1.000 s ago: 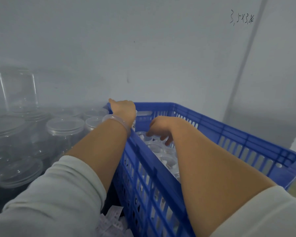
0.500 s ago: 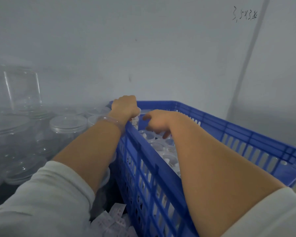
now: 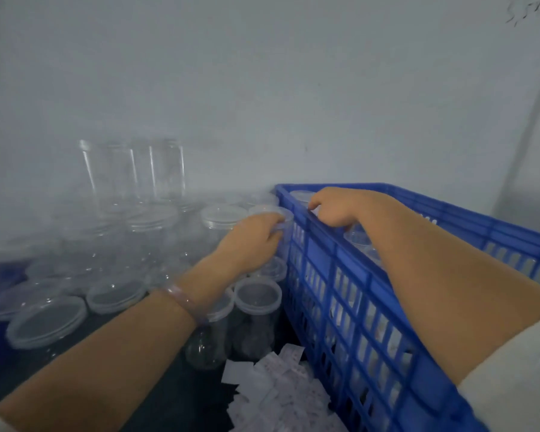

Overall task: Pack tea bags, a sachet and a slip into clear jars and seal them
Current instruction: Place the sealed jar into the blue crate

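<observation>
Gripping the lid end of a clear jar (image 3: 273, 215), the left hand (image 3: 251, 241) sits just outside the left wall of the blue crate (image 3: 325, 294), near the crate's far left corner. Its fingers curl round the jar's rim. The jar body below is hidden by the palm and wrist. Whether the jar touches the crate wall cannot be determined.

The right hand (image 3: 334, 207) reaches over the same wall into the far left corner. Its fingers bend downward beside a lidded jar (image 3: 301, 194). The fingertips are hidden behind the knuckles, so it cannot be told whether this hand is grasping anything. Further packed jars (image 3: 359, 236) show inside the crate, mostly covered by the right forearm. Their contents appear only as pale shapes through the wall slots.

A loose heap of white slips (image 3: 278, 391) lies on the dark counter (image 3: 194, 406) against the crate's near left wall, cut off by the bottom edge, and its print is unreadable. Two upright jars (image 3: 256, 297) stand directly under the left wrist. More jars to the left blur into haze toward the counter's far edge, with tall jars (image 3: 131, 173) rising at the rear. A pale bracelet (image 3: 186, 302) circles the left wrist. Handwriting (image 3: 530, 10) on the wall is cut off at the top right corner.
</observation>
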A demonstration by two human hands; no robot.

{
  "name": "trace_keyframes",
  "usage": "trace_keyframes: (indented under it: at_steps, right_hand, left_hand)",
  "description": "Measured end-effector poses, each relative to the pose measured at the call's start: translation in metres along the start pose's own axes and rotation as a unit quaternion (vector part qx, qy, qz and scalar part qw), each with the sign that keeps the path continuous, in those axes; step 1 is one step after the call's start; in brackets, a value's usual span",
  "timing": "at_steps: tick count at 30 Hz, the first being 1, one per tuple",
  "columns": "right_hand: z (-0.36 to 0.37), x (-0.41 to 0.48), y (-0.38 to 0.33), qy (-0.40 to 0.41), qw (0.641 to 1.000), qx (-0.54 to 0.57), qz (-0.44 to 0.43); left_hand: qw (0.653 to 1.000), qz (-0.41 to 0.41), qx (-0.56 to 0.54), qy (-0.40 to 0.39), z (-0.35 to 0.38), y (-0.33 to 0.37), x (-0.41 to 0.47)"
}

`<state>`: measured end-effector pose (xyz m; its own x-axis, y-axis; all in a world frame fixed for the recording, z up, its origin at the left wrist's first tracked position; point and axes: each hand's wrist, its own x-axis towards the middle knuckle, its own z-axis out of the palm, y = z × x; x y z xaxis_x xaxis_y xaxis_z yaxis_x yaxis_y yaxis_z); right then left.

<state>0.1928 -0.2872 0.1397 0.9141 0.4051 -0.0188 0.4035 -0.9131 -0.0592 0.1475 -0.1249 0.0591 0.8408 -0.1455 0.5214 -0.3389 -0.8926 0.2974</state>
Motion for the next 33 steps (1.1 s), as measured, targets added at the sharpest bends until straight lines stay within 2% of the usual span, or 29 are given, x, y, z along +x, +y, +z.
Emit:
trace_keyframes:
  at_steps: [3,6,8,10,15,20,29,33]
  right_hand:
    - [-0.004,-0.003,-0.021,0.050,0.998,-0.017,-0.031]
    - [0.001,-0.008,-0.060,0.086,0.992,-0.005,-0.094]
    - [0.010,-0.007,-0.084,0.088,0.992,0.009,-0.085]
    - [0.023,-0.006,-0.101,0.058,0.996,0.004,-0.061]
    - [0.038,-0.003,-0.096,0.043,0.998,0.016,-0.049]
    - [0.058,0.006,-0.076,0.118,0.992,-0.038,-0.020]
    - [0.080,0.008,-0.071,0.173,0.975,0.135,-0.043]
    - [0.089,0.000,-0.075,0.207,0.963,0.168,-0.028]
  left_hand:
    - [0.996,0.054,0.072,0.000,-0.014,-0.021,-0.054]
    - [0.994,0.007,0.083,-0.069,-0.026,-0.032,-0.063]
    - [0.992,-0.025,0.093,-0.087,-0.035,-0.030,-0.049]
    - [0.993,-0.034,0.094,-0.070,-0.038,-0.027,-0.041]
    - [0.988,-0.040,0.139,-0.046,-0.031,-0.033,-0.050]
    - [0.985,-0.059,0.153,-0.049,-0.031,-0.041,-0.063]
    - [0.976,-0.085,0.163,-0.119,-0.031,-0.043,-0.069]
    - [0.985,-0.120,0.071,-0.102,-0.032,-0.038,-0.077]
